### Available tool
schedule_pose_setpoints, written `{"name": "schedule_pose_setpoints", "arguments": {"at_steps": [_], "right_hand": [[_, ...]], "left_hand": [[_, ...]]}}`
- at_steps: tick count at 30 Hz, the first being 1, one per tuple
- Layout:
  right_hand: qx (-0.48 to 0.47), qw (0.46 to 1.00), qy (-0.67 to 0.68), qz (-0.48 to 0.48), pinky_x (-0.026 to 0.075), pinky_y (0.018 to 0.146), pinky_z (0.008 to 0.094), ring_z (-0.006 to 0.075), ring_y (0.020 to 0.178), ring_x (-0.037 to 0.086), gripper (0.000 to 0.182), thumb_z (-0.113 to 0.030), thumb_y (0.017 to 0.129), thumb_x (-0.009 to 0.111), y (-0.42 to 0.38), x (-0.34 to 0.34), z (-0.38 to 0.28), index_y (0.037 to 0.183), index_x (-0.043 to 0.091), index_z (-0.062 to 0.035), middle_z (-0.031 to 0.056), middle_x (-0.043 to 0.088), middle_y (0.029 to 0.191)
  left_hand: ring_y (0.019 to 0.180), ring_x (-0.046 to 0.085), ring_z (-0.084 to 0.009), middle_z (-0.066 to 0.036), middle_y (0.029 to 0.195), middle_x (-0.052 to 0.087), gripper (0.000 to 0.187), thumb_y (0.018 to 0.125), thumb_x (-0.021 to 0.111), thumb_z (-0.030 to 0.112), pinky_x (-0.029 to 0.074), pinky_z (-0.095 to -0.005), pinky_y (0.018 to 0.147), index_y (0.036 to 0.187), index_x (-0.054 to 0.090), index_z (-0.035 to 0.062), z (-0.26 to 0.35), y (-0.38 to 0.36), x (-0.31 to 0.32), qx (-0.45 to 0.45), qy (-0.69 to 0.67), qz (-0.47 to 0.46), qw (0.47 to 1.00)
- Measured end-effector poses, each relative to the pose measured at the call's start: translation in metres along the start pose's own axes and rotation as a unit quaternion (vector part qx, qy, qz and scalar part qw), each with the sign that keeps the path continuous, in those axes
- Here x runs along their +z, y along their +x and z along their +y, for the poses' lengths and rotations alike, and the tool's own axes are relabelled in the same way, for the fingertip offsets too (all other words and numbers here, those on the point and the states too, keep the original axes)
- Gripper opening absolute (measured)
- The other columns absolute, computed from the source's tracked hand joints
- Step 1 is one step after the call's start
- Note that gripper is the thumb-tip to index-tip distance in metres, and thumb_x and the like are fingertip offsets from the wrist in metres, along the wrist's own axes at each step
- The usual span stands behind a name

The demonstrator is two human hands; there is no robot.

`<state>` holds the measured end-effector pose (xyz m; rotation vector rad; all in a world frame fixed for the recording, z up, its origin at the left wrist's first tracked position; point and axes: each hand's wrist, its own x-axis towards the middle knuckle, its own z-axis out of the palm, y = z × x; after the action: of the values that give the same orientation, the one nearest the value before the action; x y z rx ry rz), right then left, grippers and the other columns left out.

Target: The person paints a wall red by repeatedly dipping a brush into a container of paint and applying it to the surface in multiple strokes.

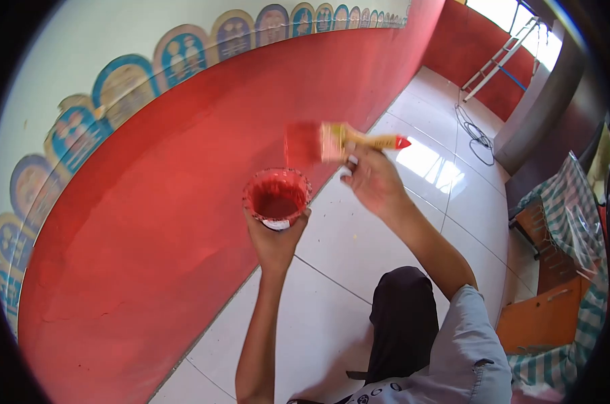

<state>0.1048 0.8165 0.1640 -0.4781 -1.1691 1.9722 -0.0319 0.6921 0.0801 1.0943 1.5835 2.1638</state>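
Observation:
My left hand is wrapped round a small cup from below. Red paint coats the cup's inside and rim. Above and to the right of it, my right hand grips a wide paintbrush near the metal band. The brush lies almost level, its bristles red and pointing left, its wooden handle with a red tip pointing right. The bristles are apart from the cup. Behind both stands a wall, red below a row of round-topped paper cutouts.
White floor tiles lie below. A ladder leans at the back right, near a coiled cable. An orange wooden cabinet with a checked cloth stands at the right. My bent knee shows at the bottom.

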Motion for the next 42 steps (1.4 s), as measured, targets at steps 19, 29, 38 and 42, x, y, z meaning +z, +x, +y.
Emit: {"name": "schedule_pose_setpoints", "arguments": {"at_steps": [19,29,38,42], "right_hand": [[-0.371,0.919,-0.058,0.117,0.052,0.05,0.021,0.0076,0.082,0.06,0.032,-0.017,0.082,0.068,0.265,-0.137,-0.135,0.111,0.063,-0.0055,0.0036,0.064,0.1],[-0.596,0.751,-0.156,0.239,0.051,0.073,0.0321,0.0213,0.083,0.067,0.021,-0.013,0.081,0.069,0.346,-0.178,-0.12,0.098,0.066,-0.0007,0.0122,0.069,0.09],[-0.575,0.798,-0.119,-0.136,0.052,0.073,0.0312,0.0217,0.084,0.066,0.019,0.0,0.083,0.06,0.195,-0.052,-0.097,0.101,0.067,-0.003,0.0106,0.069,0.096],[-0.433,0.894,-0.109,-0.049,0.051,0.058,0.019,0.008,0.085,0.062,0.022,-0.009,0.085,0.065,0.29,-0.16,-0.133,0.105,0.066,-0.0013,0.0054,0.067,0.098]], "left_hand": [[0.093,0.058,-0.0176,-0.007,0.103,0.058,0.058,0.062,0.079,0.005,0.048,-0.0304,0.08,0.113,0.051,0.0016,0.062,-0.03,0.048,-0.073,0.184,0.13,0.971],[0.082,0.059,-0.0153,-0.005,0.089,0.061,0.048,0.062,0.076,0.004,0.049,-0.0288,0.077,0.104,0.055,0.0014,0.139,-0.052,0.076,-0.109,0.226,0.182,0.951],[0.104,0.055,-0.0211,-0.009,0.112,0.057,0.07,0.061,0.081,0.009,0.044,-0.0353,0.092,0.121,0.048,0.0022,0.092,-0.069,0.103,-0.103,0.223,0.225,0.943],[0.108,0.053,-0.0223,-0.009,0.119,0.054,0.078,0.061,0.082,0.006,0.044,-0.0363,0.094,0.128,0.042,0.0036,0.077,-0.085,0.103,-0.131,0.195,0.222,0.946]]}}
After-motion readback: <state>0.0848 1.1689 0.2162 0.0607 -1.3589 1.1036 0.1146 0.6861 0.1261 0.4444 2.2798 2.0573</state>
